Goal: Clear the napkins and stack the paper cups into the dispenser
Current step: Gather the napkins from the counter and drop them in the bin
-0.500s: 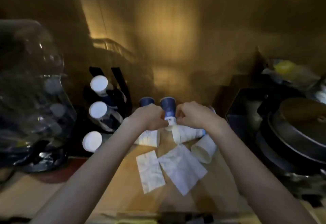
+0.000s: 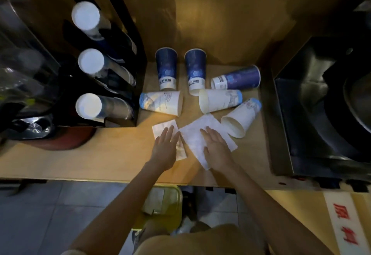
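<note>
The step in hand looks to be clearing the napkins, and it would go best if each sheet were gathered by curling the fingers under its near edge — sliding flat paper risks nudging the cups just beyond. The left hand (image 2: 166, 148) lies flat with fingers spread on the smaller white paper napkin (image 2: 165, 127), covering most of it. The right hand (image 2: 214, 146) is likewise flat and open, pressing on the larger white paper napkin (image 2: 192, 137), whose corners show on either side of it. Neither hand pinches anything yet.

Both napkins sit on the pale wooden worktop (image 2: 112, 154), touching or slightly overlapping between the hands. Beyond them lie six loose cups: two blue printed paper cups (image 2: 167, 68) upside down, a third blue paper cup (image 2: 236, 80) on its side, and three white paper cups (image 2: 160, 103) toppled around them. The nearest white cup lies just beside the right napkin's far corner. The black tiered cup dispenser (image 2: 128, 78) stands to the left, three stacks already in it.
</note>
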{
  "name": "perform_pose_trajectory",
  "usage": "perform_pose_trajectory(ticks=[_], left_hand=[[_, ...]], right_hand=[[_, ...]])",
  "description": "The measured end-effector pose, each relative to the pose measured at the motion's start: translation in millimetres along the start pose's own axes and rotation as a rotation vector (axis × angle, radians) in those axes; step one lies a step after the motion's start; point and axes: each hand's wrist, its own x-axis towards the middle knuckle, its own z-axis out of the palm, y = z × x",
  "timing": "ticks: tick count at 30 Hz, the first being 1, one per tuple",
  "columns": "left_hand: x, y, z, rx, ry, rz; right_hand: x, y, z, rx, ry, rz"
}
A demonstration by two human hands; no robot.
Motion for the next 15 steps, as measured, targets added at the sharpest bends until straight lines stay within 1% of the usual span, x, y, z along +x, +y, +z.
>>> perform_pose_trajectory(ticks=[2,4,6,10,15], left_hand=[[-4,-2,15,0.011,-0.025,-0.032],[-7,-2,20,-0.018,-0.023,-0.050],[-10,-4,20,-0.047,-0.002,-0.057],[-26,-10,19,-0.056,0.072,-0.073],[-54,-19,21,0.014,0.092,-0.096]], right_hand=[[-1,4,11,-0.045,0.033,0.013],[-3,5,19,-0.055,0.021,0.041],[-7,4,25,-0.053,0.033,0.057],[-14,-6,34,-0.024,0.121,0.054],[-28,-23,50,-0.052,0.149,0.041]])
